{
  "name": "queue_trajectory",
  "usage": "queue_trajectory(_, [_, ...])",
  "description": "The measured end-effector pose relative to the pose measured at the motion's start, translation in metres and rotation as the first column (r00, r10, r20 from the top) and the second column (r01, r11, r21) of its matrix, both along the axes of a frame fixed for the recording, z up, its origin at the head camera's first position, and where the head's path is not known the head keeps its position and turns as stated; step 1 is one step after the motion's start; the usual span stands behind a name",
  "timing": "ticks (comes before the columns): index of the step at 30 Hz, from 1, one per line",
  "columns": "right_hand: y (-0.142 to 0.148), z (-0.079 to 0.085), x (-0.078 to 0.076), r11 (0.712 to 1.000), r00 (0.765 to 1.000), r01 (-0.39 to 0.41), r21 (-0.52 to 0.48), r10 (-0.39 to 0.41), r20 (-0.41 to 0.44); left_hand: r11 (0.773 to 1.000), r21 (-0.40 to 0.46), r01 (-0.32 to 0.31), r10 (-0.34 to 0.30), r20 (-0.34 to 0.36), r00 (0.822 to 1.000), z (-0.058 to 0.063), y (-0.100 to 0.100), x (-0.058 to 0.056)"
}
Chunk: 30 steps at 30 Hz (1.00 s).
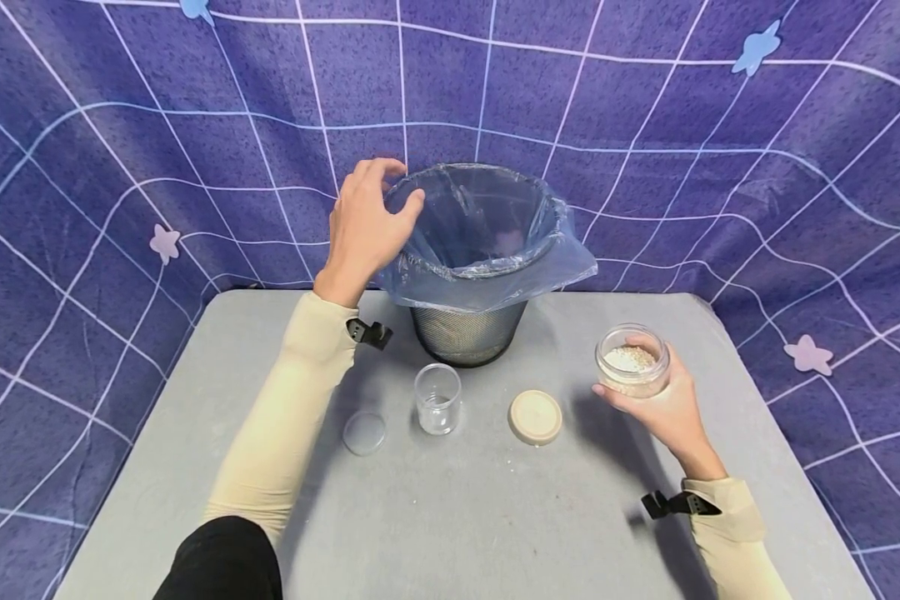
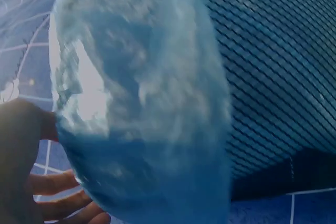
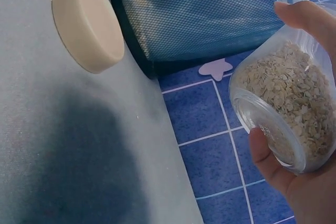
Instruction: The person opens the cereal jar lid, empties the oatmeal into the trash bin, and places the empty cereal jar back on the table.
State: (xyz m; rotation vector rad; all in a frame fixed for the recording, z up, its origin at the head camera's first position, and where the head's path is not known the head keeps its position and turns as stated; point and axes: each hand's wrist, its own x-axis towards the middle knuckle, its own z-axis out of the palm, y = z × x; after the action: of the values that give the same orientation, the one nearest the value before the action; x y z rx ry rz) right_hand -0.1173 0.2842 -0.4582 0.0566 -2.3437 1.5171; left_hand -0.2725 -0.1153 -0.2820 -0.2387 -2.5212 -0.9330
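Observation:
My right hand (image 1: pixel 681 412) grips a clear jar (image 1: pixel 630 385) of oat flakes (image 3: pixel 286 80), raised over the right side of the table. The jar has no lid on and leans somewhat in the right wrist view. At the back, my left hand (image 1: pixel 366 227) reaches to the left rim of a mesh bin (image 1: pixel 468 335), thumb and fingers spread apart beside it. A blue plastic bag (image 1: pixel 487 287) lines the bin, its edge folded out over the rim. From the left wrist, the bag partly hides the fingers (image 2: pixel 55 183).
A beige lid (image 1: pixel 536 417) lies on the grey table (image 1: pixel 457 533) in front of the bin. Left of it stand a clear cup (image 1: pixel 438 404) and a flat clear lid (image 1: pixel 364 433). A purple gridded curtain (image 1: pixel 270 75) hangs behind and along the sides.

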Motion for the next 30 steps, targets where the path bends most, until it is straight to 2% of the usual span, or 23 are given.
queue_trajectory(7, [0.0, -0.002, 0.0, 1.0, 1.0, -0.007, -0.017, 0.007, 0.008, 0.998, -0.012, -0.058, 0.059, 0.051, 0.997, -0.006, -0.011, -0.006])
queue_trajectory(14, [-0.001, -0.001, 0.002, 1.0, 1.0, -0.006, 0.001, 0.006, 0.004, 0.991, -0.056, -0.118, 0.125, 0.146, 0.981, -0.011, -0.019, -0.01])
queue_trajectory(22, [-0.001, -0.003, 0.003, 1.0, 1.0, -0.006, 0.005, 0.006, 0.005, 0.984, -0.138, -0.113, 0.144, 0.242, 0.959, -0.014, -0.022, -0.012])
queue_trajectory(27, [-0.001, -0.003, 0.003, 1.0, 1.0, -0.016, -0.009, 0.016, -0.001, 0.982, -0.167, -0.087, 0.14, 0.338, 0.931, -0.014, -0.023, -0.012])
queue_trajectory(30, [-0.001, -0.003, 0.003, 1.0, 1.0, -0.023, -0.019, 0.023, -0.001, 0.985, -0.162, -0.052, 0.112, 0.387, 0.915, -0.014, -0.023, -0.013])
